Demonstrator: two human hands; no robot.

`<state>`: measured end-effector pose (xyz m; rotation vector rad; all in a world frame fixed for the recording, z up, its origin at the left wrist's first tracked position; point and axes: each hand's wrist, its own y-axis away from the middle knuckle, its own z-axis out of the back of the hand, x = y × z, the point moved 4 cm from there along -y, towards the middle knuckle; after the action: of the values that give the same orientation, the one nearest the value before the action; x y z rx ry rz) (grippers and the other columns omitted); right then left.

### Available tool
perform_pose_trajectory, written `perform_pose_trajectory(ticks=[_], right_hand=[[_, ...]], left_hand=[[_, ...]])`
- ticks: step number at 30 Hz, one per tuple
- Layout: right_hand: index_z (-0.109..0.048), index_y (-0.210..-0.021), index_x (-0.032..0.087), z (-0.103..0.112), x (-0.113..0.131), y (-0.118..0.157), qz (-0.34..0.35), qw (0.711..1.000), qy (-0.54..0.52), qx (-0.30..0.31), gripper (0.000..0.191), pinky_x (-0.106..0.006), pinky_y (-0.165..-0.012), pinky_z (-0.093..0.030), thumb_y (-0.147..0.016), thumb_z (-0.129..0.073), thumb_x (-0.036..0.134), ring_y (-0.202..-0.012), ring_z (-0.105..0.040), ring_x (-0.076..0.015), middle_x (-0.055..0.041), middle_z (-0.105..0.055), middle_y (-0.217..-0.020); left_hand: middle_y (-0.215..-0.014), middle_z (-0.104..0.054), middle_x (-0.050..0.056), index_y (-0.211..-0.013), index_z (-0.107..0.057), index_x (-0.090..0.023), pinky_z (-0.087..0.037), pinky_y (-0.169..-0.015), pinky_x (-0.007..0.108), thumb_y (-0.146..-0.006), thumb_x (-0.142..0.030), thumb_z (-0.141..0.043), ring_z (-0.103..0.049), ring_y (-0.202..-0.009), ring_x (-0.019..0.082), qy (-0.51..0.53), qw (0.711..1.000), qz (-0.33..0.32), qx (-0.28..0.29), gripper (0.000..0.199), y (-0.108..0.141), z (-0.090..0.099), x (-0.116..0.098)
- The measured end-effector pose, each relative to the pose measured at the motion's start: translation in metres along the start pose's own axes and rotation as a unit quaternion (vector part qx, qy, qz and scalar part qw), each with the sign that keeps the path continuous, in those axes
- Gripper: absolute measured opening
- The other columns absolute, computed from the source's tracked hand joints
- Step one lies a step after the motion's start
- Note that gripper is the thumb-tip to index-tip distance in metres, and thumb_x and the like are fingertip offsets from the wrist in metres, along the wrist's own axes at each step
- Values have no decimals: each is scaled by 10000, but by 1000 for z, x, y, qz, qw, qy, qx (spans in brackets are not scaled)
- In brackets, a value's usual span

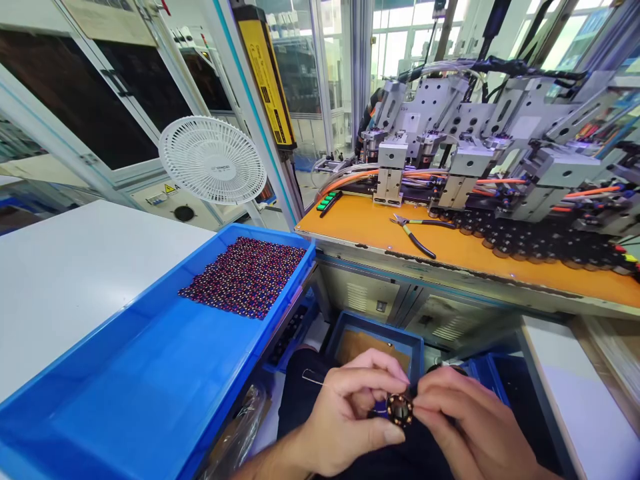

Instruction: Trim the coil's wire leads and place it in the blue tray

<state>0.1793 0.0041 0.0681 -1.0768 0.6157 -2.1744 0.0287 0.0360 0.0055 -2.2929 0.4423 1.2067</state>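
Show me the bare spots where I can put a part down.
Bare patches: the white table left of the blue tray; that tray's near end, below the heap of small parts; and the orange bench between the green piece and the pliers. The bench's right side is crowded with black cylinders.

We noted smooth, glossy plastic in the blue tray [150, 373], satin metal in the grey block [393, 155], matt cloth in the dark garment [299, 408], coppery metal on the ring-shaped part [400, 409].
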Motion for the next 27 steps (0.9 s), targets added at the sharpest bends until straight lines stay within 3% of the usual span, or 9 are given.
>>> perform_pose_trajectory(ticks=[2, 4, 7, 12, 17, 21, 24, 27], right_hand=[[-619, -826, 180, -1, 1, -1, 14, 1000, 17, -19, 303, -142, -601, -522, -1068, -453, 260, -596, -640, -75, 8, -650, -684], [-614, -818, 180, 0, 2, -3, 26, 999, 28, -31, 314, -129, -609, -522, -1072, -450, 267, -591, -640, -63, 17, -649, -675], [-608, -812, 184, 1, 2, -2, 29, 998, 37, -41, 310, -131, -599, -518, -1070, -456, 263, -582, -635, -58, 24, -645, -670], [-612, -879, 200, -2, -4, 11, 23, 993, 106, -38, 173, -159, -654, -541, -1021, -514, 208, -670, -671, -89, 7, -679, -751], [-610, -917, 203, -3, -11, 18, 2, 991, 133, -35, 126, -159, -652, -548, -999, -517, 180, -702, -680, -99, -8, -679, -790], [-587, -873, 207, 0, -5, 11, 24, 993, 107, -33, 160, -163, -632, -556, -1011, -508, 184, -665, -679, -97, 10, -668, -737], [-593, -816, 217, 3, -1, 15, 49, 991, 115, -43, 214, -182, -579, -575, -1015, -514, 205, -616, -675, -115, 17, -671, -696], [-648, -846, 241, 5, -7, 33, 38, 980, 182, -73, 183, -210, -559, -600, -997, -549, 267, -621, -679, -146, 14, -699, -742]], left_hand=[[-1044, -595, 44, -1159, -713, -285, -480, -793, 204, -650, -194, -874, -587, -877, 95, -13, 1000, 23, -10, 542, 0, 3, 2], [-923, -600, 29, -1180, -687, -222, -460, -749, 187, -645, -280, -885, -559, -797, 77, -17, 996, 92, -1, 573, 1, 4, 5], [-750, -574, -6, -1086, -673, -144, -428, -630, 161, -779, -327, -784, -501, -633, 36, -27, 986, 161, 15, 375, 5, 4, 7], [-830, -623, 4, -1110, -633, -202, -501, -683, 182, -880, -207, -668, -618, -696, 54, -31, 996, 85, -4, 233, 7, 0, 4], [-1171, -632, 37, -1004, -699, -225, -526, -896, 262, -760, -108, -778, -685, -959, 118, 18, 999, -27, -1, 281, 2, -3, 0], [-1054, -740, 7, -964, -672, -231, -476, -1034, 356, -699, -197, -848, -653, -1174, 206, 151, 987, -47, 23, 319, -1, -5, 1], [-1016, -742, 25, -1052, -649, -215, -486, -980, 293, -710, -380, -834, -674, -1108, 172, 166, 986, 30, 6, 422, -4, -6, 7], [-815, -693, 64, -944, -663, -90, -485, -672, 179, -787, -623, -666, -653, -722, 89, 84, 981, 172, 29, 556, -6, -7, 15]])
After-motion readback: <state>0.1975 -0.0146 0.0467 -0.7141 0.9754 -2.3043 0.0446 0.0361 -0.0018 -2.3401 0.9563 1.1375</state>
